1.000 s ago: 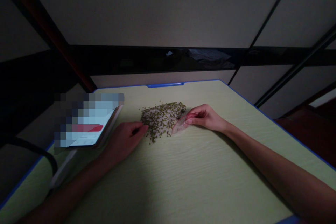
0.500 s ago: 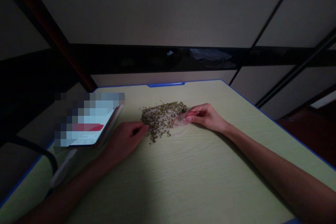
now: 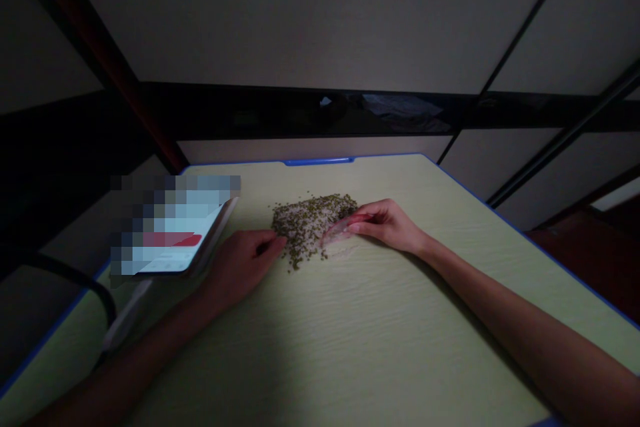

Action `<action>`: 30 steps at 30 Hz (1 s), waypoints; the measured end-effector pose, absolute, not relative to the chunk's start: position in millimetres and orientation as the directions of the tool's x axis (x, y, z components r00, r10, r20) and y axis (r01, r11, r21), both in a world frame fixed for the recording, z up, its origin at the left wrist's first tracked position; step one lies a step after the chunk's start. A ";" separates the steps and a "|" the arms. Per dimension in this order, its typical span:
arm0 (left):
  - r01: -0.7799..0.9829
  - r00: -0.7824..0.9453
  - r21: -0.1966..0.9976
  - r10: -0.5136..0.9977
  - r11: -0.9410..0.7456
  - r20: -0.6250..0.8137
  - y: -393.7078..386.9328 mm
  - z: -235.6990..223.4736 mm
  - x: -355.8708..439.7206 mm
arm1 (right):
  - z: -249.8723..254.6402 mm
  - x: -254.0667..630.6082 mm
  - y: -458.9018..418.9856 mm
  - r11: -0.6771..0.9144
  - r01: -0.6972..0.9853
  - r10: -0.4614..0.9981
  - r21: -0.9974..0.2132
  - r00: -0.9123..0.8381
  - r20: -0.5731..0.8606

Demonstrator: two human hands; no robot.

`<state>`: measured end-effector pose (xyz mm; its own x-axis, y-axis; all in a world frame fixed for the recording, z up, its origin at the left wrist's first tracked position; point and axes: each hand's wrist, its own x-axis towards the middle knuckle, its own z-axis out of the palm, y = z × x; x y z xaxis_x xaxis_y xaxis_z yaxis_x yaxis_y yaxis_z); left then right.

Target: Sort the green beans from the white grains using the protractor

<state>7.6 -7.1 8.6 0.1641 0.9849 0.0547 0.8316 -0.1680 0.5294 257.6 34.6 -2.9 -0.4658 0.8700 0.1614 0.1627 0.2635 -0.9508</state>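
A low pile of small green beans and whitish grains (image 3: 313, 217) is spread on the pale wood-look table (image 3: 380, 340). At its left edge rests my left hand (image 3: 250, 255), curled, with thumb and forefinger closed at the nearest beans; anything between the fingertips is too small to make out. On the other side, my right hand (image 3: 387, 223) pinches a small clear plastic bag with a red strip (image 3: 338, 232). The bag's clear end points left and lies over the pile's right edge. Its contents cannot be made out.
A tablet-like device with a lit, partly blurred screen (image 3: 175, 227) is propped at the left, close to my left forearm. A dark cable (image 3: 95, 280) curves beside it. Pale cabinet panels (image 3: 310, 20) stand behind the table's blue rim (image 3: 320, 161).
In my right hand, the bag has tipped slightly and reaches a little further left over the pile. My left hand stays at the pile's edge. The whole view has shifted slightly.
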 end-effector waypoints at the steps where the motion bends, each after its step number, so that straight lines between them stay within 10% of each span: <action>1: 0.829 0.167 0.532 0.984 -0.172 0.058 -7.2 8.9 7.8 | -2.8 259.0 34.6 0.261 0.154 0.868 -0.953 -0.470 0.162; 30: 0.830 0.164 0.530 0.984 -0.175 0.068 -7.4 6.3 6.9 | -2.6 268.5 33.0 0.224 0.095 0.845 -0.970 -0.515 0.145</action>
<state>6.9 -7.4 6.3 0.1643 0.9841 0.0681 0.8296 -0.1752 0.5301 268.5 33.0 -2.6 -0.5150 0.8449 0.1447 0.0952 0.2241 -0.9699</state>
